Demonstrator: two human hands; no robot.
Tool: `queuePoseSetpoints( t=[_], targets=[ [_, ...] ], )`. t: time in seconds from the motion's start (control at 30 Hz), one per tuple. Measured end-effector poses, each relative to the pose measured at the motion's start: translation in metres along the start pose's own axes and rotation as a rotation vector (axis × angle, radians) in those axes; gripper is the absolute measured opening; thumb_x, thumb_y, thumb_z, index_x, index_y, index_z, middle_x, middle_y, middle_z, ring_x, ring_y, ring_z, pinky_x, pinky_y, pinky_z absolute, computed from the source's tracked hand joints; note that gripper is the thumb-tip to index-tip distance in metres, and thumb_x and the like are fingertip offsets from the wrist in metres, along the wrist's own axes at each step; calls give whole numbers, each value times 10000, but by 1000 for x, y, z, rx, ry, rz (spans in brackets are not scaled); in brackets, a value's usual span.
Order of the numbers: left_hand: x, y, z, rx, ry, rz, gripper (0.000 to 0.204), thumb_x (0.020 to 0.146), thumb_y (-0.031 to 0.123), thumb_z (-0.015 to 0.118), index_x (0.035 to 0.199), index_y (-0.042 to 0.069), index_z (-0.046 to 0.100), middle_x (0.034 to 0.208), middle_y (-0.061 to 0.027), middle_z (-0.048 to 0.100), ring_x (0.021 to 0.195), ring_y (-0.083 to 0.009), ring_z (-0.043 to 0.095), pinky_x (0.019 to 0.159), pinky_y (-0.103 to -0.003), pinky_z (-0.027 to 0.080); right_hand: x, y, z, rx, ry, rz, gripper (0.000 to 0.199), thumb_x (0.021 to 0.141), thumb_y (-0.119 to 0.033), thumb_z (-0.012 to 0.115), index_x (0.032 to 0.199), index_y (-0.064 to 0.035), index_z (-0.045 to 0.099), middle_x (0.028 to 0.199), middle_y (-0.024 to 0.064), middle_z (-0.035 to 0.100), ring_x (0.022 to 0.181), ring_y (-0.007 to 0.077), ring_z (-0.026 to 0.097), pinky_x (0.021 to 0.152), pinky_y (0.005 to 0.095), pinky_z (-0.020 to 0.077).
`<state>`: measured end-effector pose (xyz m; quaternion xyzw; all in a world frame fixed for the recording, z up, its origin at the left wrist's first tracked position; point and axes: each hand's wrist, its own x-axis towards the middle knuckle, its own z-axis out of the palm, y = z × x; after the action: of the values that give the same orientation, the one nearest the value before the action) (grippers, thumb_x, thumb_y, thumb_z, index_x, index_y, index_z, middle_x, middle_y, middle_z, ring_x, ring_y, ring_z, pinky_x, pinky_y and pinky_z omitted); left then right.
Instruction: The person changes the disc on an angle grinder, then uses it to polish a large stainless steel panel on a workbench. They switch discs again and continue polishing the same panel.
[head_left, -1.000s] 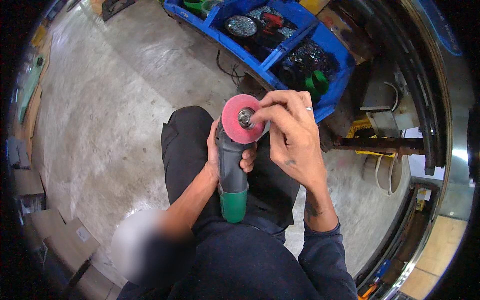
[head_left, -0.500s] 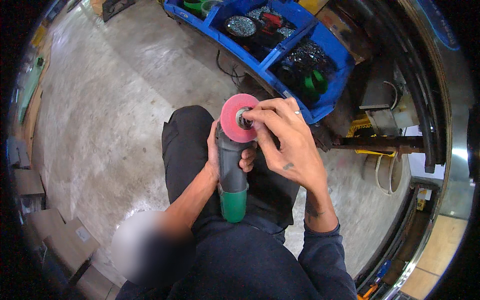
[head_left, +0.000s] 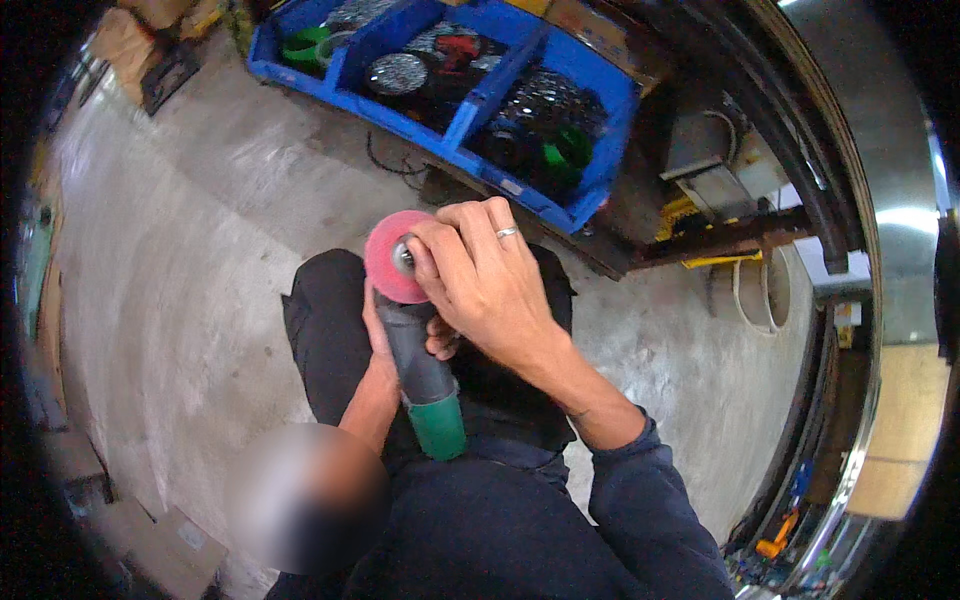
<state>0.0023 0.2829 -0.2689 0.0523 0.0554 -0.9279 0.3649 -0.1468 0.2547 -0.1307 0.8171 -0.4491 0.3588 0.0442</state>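
Observation:
An angle grinder with a dark grey body and green rear end stands over my lap, its head pointing away from me. My left hand is wrapped around the body from below, the thumb side on the left and fingertips showing on the right. A pink abrasive disc sits on the grinder head, facing up. At its centre is a metal locking nut, partly covered by my right hand. The thumb and fingers of that hand are closed around the nut, and the hand hides the disc's right side.
Ahead, a blue divided bin holds small metal parts, green rings and a red item. A dark cable lies on the concrete floor before it. Boxes stand at lower left. A metal-edged bench runs along the right.
The grinder has tilted, its head leaning left. My right hand has turned at the wrist and covers more of the nut. The whole view has shifted, with the bin now further left.

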Motion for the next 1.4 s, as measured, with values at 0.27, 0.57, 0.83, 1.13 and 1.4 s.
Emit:
queuePoseSetpoints(
  t=[0.27, 0.57, 0.83, 1.13, 1.4],
  targets=[
    [3, -3, 1, -74, -88, 36, 939, 949, 892, 320, 1287, 63, 603, 726, -105, 500, 553, -216, 499, 535, -379, 477, -14, 26, 20, 1411, 296, 959, 251, 1104, -239, 562, 1204, -21, 632, 1067, 72, 639, 935, 172, 645, 788, 357, 559],
    [-2, 0, -14, -60, -120, 35, 909, 968, 846, 369, 1379, 60, 568, 797, -114, 508, 601, -216, 521, 571, -385, 497, -30, 34, 36, 1089, -243, 918, 395, 1122, -396, 595, 976, -33, 652, 859, -23, 495, 779, 79, 458, 709, 290, 432],
    [-7, -1, -14, -95, -43, 68, 867, 995, 807, 371, 1350, 40, 563, 780, -115, 516, 592, -220, 528, 557, -410, 499, -14, 29, 21, 896, 48, 700, 366, 1137, -333, 556, 979, -11, 632, 839, 35, 551, 803, 133, 523, 736, 347, 478],
    [-2, -2, 3, 22, -82, 78, 829, 1027, 770, 325, 1250, 7, 561, 739, -145, 558, 564, -228, 560, 531, -408, 524, -42, 266, 31, -366, -51, 592, 418, 1091, -377, 574, 1042, 23, 683, 1192, 278, 686, 1075, 453, 681, 897, 566, 557],
    [-8, -6, 7, 52, -17, 109, 864, 1005, 799, 285, 1219, 17, 583, 712, -146, 548, 534, -255, 550, 498, -413, 491, -120, 345, 94, -660, -444, 227, 280, 999, -228, 639, 1061, 38, 703, 1270, 258, 658, 1082, 401, 713, 844, 532, 630]
  ],
)
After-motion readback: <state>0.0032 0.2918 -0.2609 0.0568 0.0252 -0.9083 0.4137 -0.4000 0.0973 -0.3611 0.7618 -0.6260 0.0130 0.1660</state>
